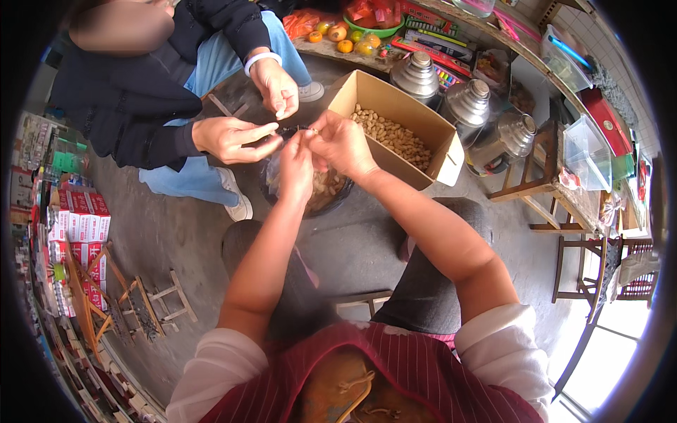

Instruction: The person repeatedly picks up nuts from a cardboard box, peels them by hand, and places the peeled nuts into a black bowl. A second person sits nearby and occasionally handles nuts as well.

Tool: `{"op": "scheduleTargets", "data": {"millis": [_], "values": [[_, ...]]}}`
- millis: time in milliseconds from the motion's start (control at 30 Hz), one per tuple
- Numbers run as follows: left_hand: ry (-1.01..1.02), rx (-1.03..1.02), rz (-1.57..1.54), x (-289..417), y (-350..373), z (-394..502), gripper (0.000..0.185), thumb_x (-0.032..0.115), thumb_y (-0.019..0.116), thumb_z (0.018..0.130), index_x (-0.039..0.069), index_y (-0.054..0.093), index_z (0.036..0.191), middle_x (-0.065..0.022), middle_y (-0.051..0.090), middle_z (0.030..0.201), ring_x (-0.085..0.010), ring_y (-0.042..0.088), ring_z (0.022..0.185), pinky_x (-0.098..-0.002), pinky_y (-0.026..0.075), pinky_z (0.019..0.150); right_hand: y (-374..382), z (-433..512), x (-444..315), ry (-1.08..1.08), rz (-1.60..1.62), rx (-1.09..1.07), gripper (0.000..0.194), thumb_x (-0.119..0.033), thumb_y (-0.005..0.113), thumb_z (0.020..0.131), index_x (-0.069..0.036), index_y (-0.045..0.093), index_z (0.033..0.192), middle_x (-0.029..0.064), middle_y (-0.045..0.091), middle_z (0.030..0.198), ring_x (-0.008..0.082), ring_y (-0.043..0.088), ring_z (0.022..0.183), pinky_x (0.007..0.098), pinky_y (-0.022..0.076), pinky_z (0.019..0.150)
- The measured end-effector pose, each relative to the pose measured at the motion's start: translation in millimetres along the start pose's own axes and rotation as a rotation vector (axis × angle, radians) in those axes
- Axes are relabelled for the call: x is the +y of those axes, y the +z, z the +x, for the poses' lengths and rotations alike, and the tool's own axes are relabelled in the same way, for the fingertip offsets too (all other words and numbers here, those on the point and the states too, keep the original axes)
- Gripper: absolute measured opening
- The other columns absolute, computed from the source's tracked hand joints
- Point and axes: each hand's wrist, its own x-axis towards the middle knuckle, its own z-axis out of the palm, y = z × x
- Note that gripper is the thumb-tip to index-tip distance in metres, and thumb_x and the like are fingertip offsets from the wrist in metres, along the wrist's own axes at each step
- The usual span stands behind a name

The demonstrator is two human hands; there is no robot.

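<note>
My left hand (297,168) and my right hand (345,144) meet over a dark round bin (344,200). Between their fingertips is a small pale piece that looks like a peanut (313,131), mostly covered by the fingers. Peanut shells (327,189) lie in the bin below, with a clear plastic bag (273,174) at its left side. Just right of my right hand stands an open cardboard box (431,124) holding many unshelled peanuts (394,135).
Across from me sits a person whose hands (238,140) hover close to mine. Metal vacuum flasks (465,103) stand behind the box. Fruit (345,46) lies on a low shelf. Wooden stools (172,299) and stacked red-white cartons (82,217) are at left, a wooden table (574,203) at right.
</note>
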Motion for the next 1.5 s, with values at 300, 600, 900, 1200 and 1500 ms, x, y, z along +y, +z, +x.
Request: {"op": "scheduleTargets", "data": {"millis": [300, 600, 900, 1200, 1500], "values": [[0.069, 0.072, 0.07, -14, -1, 1, 0.023, 0.021, 0.044, 0.098, 0.006, 0.057, 0.086, 0.0042, 0.046, 0.058, -0.0037, 0.042, 0.045, -0.0196, 0.032, 0.039, 9, -2, 16, -0.092, -0.16, 0.135, 0.016, -0.01, 0.062, 0.083, -0.002, 0.052, 0.074, 0.006, 0.057, 0.051, 0.0085, 0.054, 0.042, 0.0267, 0.0442, 0.041], [0.089, 0.006, -0.023, 3, -3, 6, 0.026, 0.028, 0.048, 0.097, 0.004, 0.058, 0.094, 0.0017, 0.05, 0.063, -0.0042, 0.047, 0.051, -0.0182, 0.039, 0.041, -17, 13, 2, -0.077, -0.027, -0.149, 0.018, -0.013, 0.063, 0.085, 0.004, 0.059, 0.088, 0.0076, 0.063, 0.059, 0.0113, 0.061, 0.052, 0.0279, 0.0486, 0.052], [-0.014, -0.041, -0.087, -7, -6, 8, 0.018, 0.027, 0.05, 0.096, 0.009, 0.053, 0.094, 0.0013, 0.052, 0.07, -0.0046, 0.049, 0.055, -0.0192, 0.044, 0.046, -18, 6, -5, -0.05, -0.169, -0.099, 0.016, -0.012, 0.064, 0.08, 0.002, 0.056, 0.077, 0.0101, 0.062, 0.058, 0.0162, 0.061, 0.048, 0.0315, 0.0508, 0.053], [0.0, 0.118, -0.077, -15, 1, 6, 0.017, 0.023, 0.043, 0.099, 0.01, 0.05, 0.089, 0.0035, 0.046, 0.067, -0.0031, 0.038, 0.048, -0.0198, 0.029, 0.04, 3, 5, 20, -0.119, -0.219, 0.103, 0.019, -0.015, 0.065, 0.074, 0.0, 0.053, 0.072, 0.0168, 0.06, 0.058, 0.0285, 0.064, 0.054, 0.0365, 0.0517, 0.055], [0.201, 0.099, -0.029, -57, -19, 26, 0.016, 0.019, 0.043, 0.097, 0.006, 0.053, 0.099, -0.0032, 0.054, 0.094, -0.0121, 0.054, 0.085, -0.0272, 0.045, 0.074, 13, 13, 37, -0.205, -0.31, 0.299, 0.016, -0.013, 0.065, 0.067, -0.001, 0.055, 0.069, 0.0219, 0.06, 0.067, 0.039, 0.062, 0.068, 0.0442, 0.0502, 0.064]]}}
